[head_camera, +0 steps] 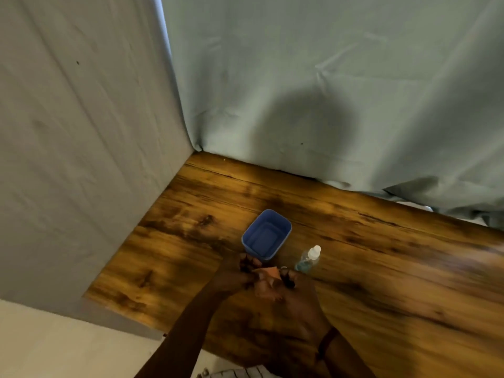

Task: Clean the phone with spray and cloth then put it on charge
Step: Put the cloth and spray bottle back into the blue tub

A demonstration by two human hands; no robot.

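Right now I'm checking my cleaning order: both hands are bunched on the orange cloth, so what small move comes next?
Probably free the right hand and reach for the spray bottle standing just beyond it. The left hand can keep the orange cloth. No phone is clearly visible, and the bottle sits untouched.

Left hand and right hand meet, fingers curled; forearms converge

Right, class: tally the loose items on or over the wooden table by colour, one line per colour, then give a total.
Blue: 1, the tub
Clear: 1, the spray bottle
Orange: 1, the cloth held between the left hand and right hand
Total: 3
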